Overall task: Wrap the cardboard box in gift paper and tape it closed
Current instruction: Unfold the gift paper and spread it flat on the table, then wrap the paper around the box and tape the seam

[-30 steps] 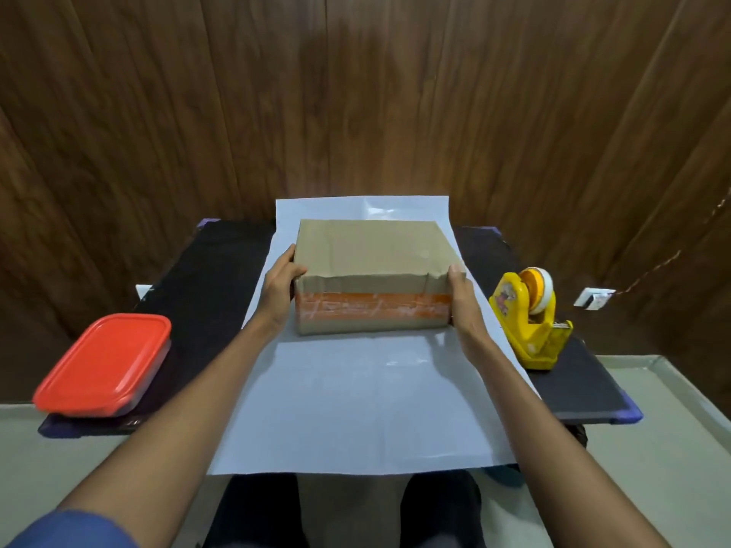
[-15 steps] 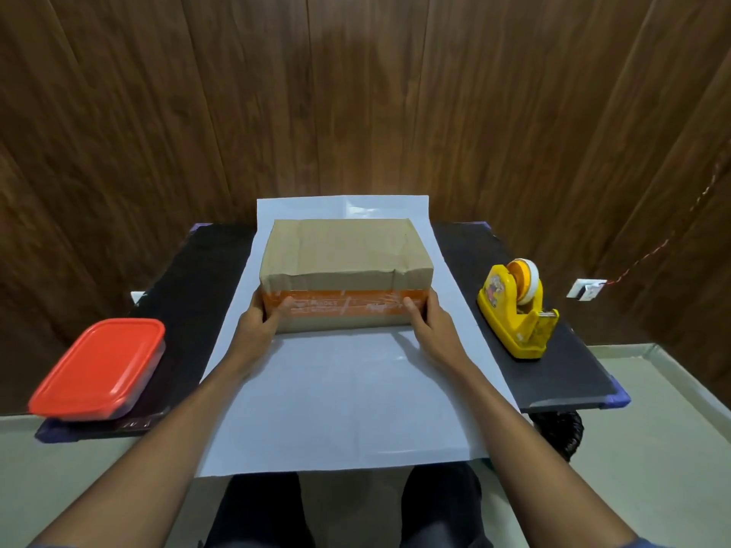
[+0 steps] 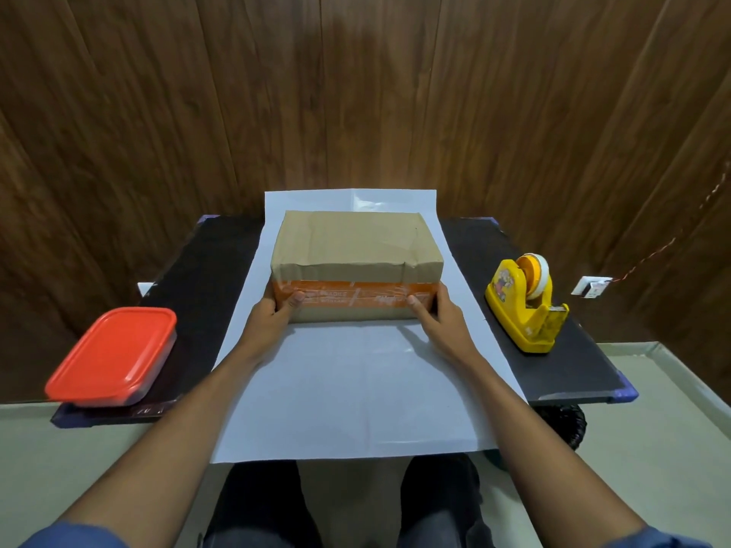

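A brown cardboard box (image 3: 348, 239) with an orange tape band on its near face stands on the far half of a white sheet of gift paper (image 3: 356, 389). My left hand (image 3: 269, 324) grips the box's near left corner, thumb on the orange band and fingers round the side. At the near right corner my right hand (image 3: 441, 320) holds it the same way. A yellow tape dispenser (image 3: 522, 310) with a roll in it sits to the right of the paper.
The paper lies on a small black table (image 3: 205, 278) and overhangs its near edge above my knees. A red-lidded container (image 3: 114, 354) sits at the table's near left corner. A wood-panelled wall stands close behind, with a socket (image 3: 591, 287) low on the right.
My hands slid from the box's left and right sides to its near corners, thumbs now on the front face. The box has shifted slightly farther back on the paper.
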